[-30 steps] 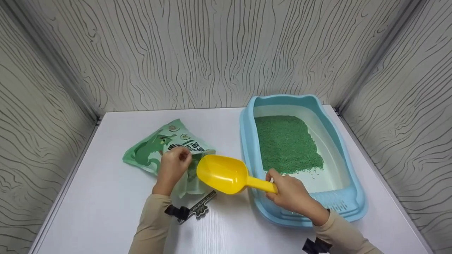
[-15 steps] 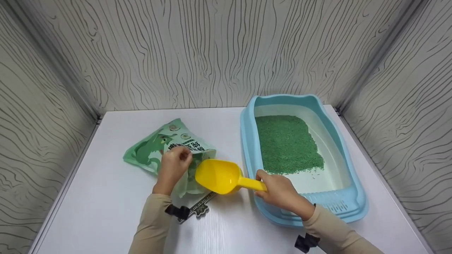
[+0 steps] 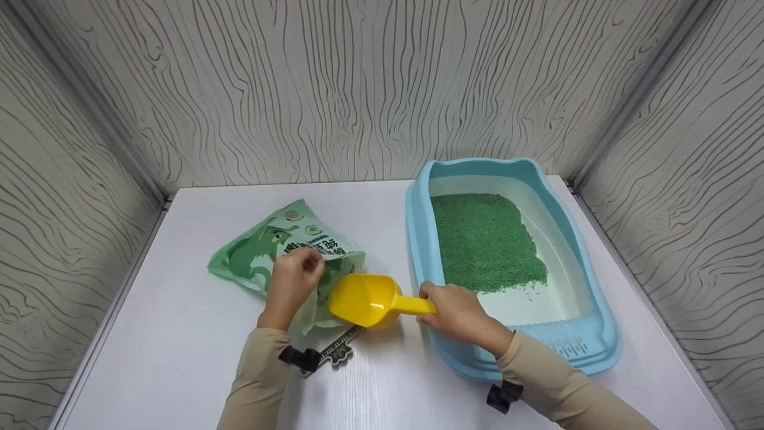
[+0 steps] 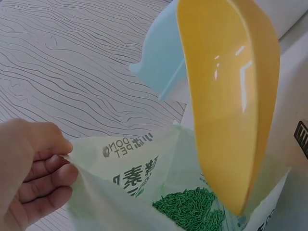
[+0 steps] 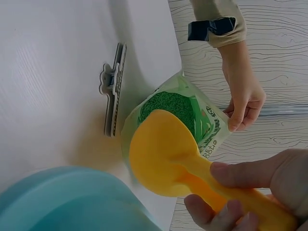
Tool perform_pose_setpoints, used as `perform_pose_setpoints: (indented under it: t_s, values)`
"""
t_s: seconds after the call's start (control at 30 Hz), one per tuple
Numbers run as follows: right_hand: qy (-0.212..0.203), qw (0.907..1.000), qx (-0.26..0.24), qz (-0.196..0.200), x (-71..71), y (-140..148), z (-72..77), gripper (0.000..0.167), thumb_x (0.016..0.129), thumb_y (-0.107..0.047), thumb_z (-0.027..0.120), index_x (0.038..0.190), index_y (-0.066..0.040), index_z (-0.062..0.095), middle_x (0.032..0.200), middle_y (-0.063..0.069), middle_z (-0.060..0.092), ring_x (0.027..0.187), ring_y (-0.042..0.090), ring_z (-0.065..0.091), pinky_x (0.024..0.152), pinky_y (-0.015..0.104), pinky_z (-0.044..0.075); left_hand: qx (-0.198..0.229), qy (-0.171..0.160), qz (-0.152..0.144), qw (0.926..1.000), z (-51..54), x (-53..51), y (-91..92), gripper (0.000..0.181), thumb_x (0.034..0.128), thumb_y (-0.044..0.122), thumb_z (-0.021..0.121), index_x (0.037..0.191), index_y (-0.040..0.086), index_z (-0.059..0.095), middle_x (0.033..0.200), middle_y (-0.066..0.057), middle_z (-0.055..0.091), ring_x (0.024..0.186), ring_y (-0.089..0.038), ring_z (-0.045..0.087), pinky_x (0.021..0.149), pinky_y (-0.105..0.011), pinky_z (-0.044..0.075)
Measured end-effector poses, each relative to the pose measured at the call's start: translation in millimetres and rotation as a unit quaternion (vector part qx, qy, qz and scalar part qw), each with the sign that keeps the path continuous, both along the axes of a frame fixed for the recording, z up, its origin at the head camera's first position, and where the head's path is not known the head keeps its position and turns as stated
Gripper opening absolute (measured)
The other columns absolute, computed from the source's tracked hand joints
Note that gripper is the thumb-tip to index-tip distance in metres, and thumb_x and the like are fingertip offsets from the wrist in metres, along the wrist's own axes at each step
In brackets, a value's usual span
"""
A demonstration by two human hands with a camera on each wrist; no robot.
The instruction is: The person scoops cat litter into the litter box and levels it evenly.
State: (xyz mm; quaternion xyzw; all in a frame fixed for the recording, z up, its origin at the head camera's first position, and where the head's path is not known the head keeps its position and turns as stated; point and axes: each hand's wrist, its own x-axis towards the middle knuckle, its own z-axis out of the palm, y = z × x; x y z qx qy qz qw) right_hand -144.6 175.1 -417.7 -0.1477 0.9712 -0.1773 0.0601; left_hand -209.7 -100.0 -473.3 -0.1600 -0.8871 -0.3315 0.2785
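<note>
A yellow scoop (image 3: 364, 298) is gripped by its handle in my right hand (image 3: 462, 316). Its bowl holds nothing and its front edge stands at the mouth of a green bag (image 3: 253, 254). My left hand (image 3: 292, 283) pinches the bag's upper rim between thumb and fingers, and the mouth gapes towards the scoop. Inside the bag, green pellets (image 4: 190, 209) show in the left wrist view. From the right wrist view, the scoop (image 5: 161, 154) covers part of the opening.
At the right stands a light-blue litter box (image 3: 421, 239) with a bed of green pellets (image 3: 486, 245) over part of its white floor. A dark bag clip (image 3: 339, 351) lies on the white table (image 3: 161, 334) near the left wrist. Patterned panels (image 3: 358, 89) enclose the table.
My right hand has moved left with the scoop, away from the litter box, bringing its bowl closer to the bag's mouth. The left hand keeps its hold on the rim.
</note>
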Motion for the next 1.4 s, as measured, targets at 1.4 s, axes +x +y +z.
perform_pose_setpoints:
  t_s: [1.4]
  values:
    - [-0.024, 0.9995, 0.017, 0.012, -25.3, -76, 12.1, 0.025, 0.074, -0.022, 0.081, 0.076, 0.0, 0.069, 0.071, 0.012, 0.068, 0.059, 0.017, 0.049, 0.054, 0.028, 0.036, 0.012, -0.012, -0.002, 0.9999, 1.8, -0.3, 0.9, 0.003, 0.0792, -0.001, 0.068, 0.077, 0.0, 0.067, 0.072, -0.012, 0.069, 0.063, -0.018, 0.064, 0.057, -0.025, 0.056]
